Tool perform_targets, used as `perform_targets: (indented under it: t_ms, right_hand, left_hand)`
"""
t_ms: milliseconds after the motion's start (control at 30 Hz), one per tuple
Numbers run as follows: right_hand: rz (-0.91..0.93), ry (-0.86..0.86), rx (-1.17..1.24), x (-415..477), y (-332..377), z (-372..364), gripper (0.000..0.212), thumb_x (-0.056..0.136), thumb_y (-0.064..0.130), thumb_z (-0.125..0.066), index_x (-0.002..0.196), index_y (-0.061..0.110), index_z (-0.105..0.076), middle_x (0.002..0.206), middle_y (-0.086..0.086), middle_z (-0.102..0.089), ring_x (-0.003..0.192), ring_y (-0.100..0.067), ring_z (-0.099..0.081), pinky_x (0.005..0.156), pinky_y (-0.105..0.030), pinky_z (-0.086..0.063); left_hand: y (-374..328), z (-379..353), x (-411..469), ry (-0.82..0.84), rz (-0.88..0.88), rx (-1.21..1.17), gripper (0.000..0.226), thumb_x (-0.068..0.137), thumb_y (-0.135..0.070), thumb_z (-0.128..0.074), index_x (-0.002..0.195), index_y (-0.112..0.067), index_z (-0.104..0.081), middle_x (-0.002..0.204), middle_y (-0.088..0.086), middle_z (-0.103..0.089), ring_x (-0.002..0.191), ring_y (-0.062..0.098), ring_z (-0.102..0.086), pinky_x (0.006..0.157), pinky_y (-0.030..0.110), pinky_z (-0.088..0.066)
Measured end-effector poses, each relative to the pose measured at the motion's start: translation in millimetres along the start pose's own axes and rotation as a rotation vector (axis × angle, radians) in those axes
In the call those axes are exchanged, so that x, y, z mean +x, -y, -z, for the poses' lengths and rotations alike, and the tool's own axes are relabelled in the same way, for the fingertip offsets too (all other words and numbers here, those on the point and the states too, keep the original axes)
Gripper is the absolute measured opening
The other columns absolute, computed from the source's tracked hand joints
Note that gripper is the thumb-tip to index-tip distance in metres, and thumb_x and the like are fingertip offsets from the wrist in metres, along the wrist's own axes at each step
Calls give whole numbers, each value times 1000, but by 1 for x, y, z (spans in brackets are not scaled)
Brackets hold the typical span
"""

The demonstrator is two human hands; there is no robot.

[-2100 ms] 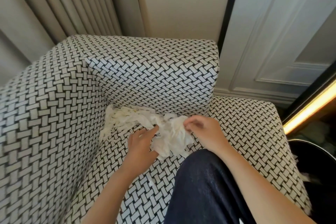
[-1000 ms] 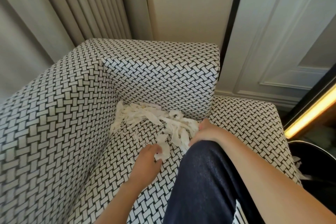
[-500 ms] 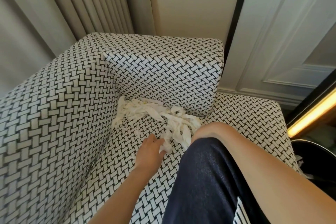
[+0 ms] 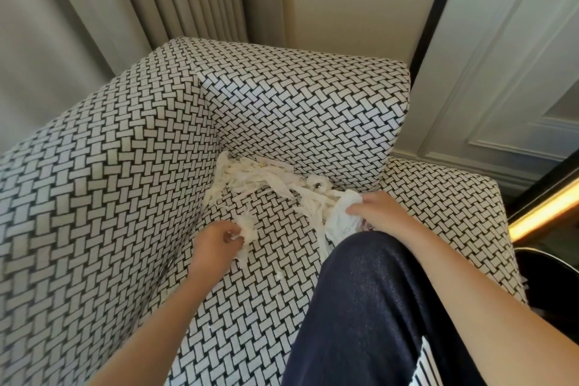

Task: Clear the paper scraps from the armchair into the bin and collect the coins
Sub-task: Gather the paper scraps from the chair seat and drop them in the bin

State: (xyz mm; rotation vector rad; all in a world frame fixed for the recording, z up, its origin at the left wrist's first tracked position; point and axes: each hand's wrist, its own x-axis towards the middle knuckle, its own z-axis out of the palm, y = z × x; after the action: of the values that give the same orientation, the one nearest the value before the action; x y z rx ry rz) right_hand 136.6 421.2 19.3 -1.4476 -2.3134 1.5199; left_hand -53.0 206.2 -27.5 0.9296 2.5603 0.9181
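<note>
- The armchair point(image 4: 131, 185) carries the paper scraps point(image 4: 257, 178) in the far corner of its seat, where back and left arm meet; their long strands trail from that corner rightward and nearer.
- The left hand point(image 4: 216, 240) sits on the seat near the pile's left edge, fingers pinched on a small wad of paper point(image 4: 249, 227); the main heap lies farther away and to its right.
- The right hand point(image 4: 380, 213), beside a dark-trousered knee point(image 4: 369, 263), is clenched on a bunch at the strands' right end.
- The bin point(image 4: 551, 279) shows at the right edge, nearer the right hand, which I judge should carry.
- No coins are visible.
</note>
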Motion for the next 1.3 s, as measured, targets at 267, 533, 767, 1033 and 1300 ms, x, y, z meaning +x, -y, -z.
perform_targets:
  t_ms: [267, 533, 767, 1033, 1300]
  right_hand:
    - [45, 185, -242, 3, 13, -3, 29, 87, 20, -54, 103, -3, -63, 82, -7, -55, 70, -17, -48, 64, -28, -37]
    - [14, 434, -514, 7, 24, -11, 22, 89, 27, -59, 99, 8, -64, 101, -3, -61, 88, -15, -56, 80, -28, -45]
    - [11, 245, -279, 5, 14, -5, 18, 88, 25, -63, 72, 16, -60, 75, 3, -58, 65, -9, -52, 58, -22, -37]
    - [4, 387, -391, -1, 17, -1, 16, 93, 31, -53, 84, 20, -60, 92, 5, -58, 82, -9, -53, 77, -25, -42]
    - [-70, 520, -597, 2, 27, -6, 45, 98, 34, -41, 136, 11, -46, 140, -7, -46, 126, -21, -44, 109, -36, -31]
  left_hand:
    - [30, 13, -10, 272, -283, 215, 9, 80, -5, -68, 84, -13, -70, 131, -11, -50, 123, 8, -43, 100, 14, -27]
    - [30, -6, -39, 202, -428, 184, 19, 72, 2, -74, 77, -15, -68, 81, -12, -62, 82, 6, -57, 71, 28, -55]
    - [8, -18, -51, 155, -304, 119, 20, 83, -15, -64, 100, -23, -56, 93, -11, -62, 86, 4, -59, 72, 14, -48]
    - [-12, -25, -44, 282, -409, 406, 43, 89, -24, -58, 131, -31, -46, 123, -7, -57, 109, 11, -55, 91, 26, -47]
    - [-17, -32, -33, 259, -433, 387, 29, 93, -20, -51, 121, -23, -58, 113, -9, -60, 99, 10, -56, 81, 20, -45]
